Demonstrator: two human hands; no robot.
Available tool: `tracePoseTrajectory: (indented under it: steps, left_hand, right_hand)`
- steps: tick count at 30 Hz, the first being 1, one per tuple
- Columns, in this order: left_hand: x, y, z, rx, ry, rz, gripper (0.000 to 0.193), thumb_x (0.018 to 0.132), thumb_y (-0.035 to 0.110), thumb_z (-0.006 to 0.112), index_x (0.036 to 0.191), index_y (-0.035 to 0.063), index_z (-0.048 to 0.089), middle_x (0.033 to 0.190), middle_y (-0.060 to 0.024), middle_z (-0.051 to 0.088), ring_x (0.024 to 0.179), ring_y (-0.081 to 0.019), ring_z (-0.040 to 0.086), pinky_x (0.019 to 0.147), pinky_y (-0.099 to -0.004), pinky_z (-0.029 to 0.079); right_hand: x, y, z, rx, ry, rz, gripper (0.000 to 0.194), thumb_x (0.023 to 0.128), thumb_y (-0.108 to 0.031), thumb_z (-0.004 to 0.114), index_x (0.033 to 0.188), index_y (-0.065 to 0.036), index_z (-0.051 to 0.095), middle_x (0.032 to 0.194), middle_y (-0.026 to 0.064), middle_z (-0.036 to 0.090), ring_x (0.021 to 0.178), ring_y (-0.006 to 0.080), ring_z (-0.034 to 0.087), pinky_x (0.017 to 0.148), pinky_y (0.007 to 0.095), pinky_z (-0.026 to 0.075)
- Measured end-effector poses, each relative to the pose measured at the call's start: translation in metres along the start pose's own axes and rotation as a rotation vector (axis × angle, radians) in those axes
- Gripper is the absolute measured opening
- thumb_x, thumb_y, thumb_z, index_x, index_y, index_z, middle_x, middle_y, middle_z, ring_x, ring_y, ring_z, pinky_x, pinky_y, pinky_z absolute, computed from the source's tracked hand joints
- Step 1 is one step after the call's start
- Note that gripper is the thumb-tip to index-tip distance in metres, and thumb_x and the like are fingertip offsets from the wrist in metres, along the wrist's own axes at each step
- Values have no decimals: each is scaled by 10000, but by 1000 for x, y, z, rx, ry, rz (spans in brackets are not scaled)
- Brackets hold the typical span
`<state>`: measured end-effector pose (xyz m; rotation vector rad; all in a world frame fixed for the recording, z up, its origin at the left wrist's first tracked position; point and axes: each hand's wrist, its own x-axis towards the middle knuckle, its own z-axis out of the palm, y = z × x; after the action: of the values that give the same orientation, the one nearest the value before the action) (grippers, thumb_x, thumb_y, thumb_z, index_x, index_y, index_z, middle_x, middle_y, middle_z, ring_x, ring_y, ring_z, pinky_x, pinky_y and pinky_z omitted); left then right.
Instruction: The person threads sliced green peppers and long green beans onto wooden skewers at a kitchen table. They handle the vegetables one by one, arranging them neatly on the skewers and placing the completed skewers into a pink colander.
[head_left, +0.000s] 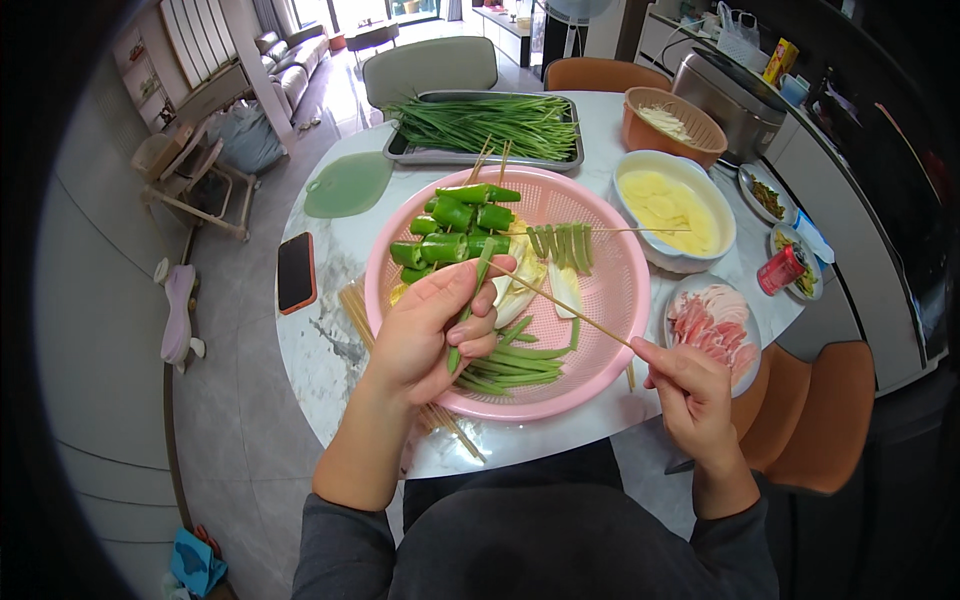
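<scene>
My left hand (442, 322) holds a green bean (471, 306) upright between thumb and fingers, above a pink plastic colander (607, 367). In my right hand (686, 386) is the lower end of a bamboo skewer (562, 304); its upper end meets the bean at my left fingertips. Inside the colander lie skewered green pepper pieces (445, 247), cabbage leaves (525, 285) and loose green beans (517, 369). A skewer threaded with several bean pieces (561, 246) rests across the colander towards its right rim. More bamboo skewers (457, 433) lie partly under the colander.
Beyond the colander is a metal tray of chives (487, 129). To the right stand a bowl of sliced potato (671, 210), an orange basket (675, 127), a plate of sliced meat (712, 330) and a red can (780, 270). At left lie a phone (297, 273) and a green mat (349, 185).
</scene>
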<state>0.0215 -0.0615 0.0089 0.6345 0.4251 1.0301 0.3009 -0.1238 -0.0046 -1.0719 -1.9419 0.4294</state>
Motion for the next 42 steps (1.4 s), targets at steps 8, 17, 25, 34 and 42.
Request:
tracePoseTrajectory:
  steps: [8,17,25,34,42]
  left_hand:
    - [-5,3,0,1,10,10,328,1034,197,406,1238,-40,508,752,29,437,516,-22,320,478,-190,298]
    - [-5,0,0,163,43,85,331,1034,208,429,1223,-41,539,738,37,422,523,-21,300,474,-185,272]
    - [-8,-2,3,468,153,250,314,1012,222,514,1127,-43,636,642,77,367,524,-16,274,452,-193,220]
    - [-10,-3,9,438,227,308,293,1014,201,502,1088,-42,647,647,63,399,517,-22,282,451,-196,218]
    - [-4,-20,9,504,186,443,165,947,101,606,1004,-34,681,885,-47,642,850,-105,607,762,-232,468]
  right_hand:
    - [-2,-2,-1,-45,10,-17,472,763,112,557,1170,-88,688,658,88,576,574,189,578,548,287,458]
    - [0,-1,-3,-107,-7,-37,491,733,101,567,1165,-96,693,666,93,581,572,204,582,545,298,467]
    - [2,-11,-8,-69,-72,-14,519,716,113,508,1163,-78,690,635,88,568,560,206,588,539,301,472]
    - [20,-10,-2,125,-94,4,440,791,122,500,1157,-39,682,660,71,599,575,136,582,543,245,449]
    - [47,-32,11,-23,-9,-88,235,799,31,665,1023,-33,699,730,72,627,622,155,588,537,263,445]
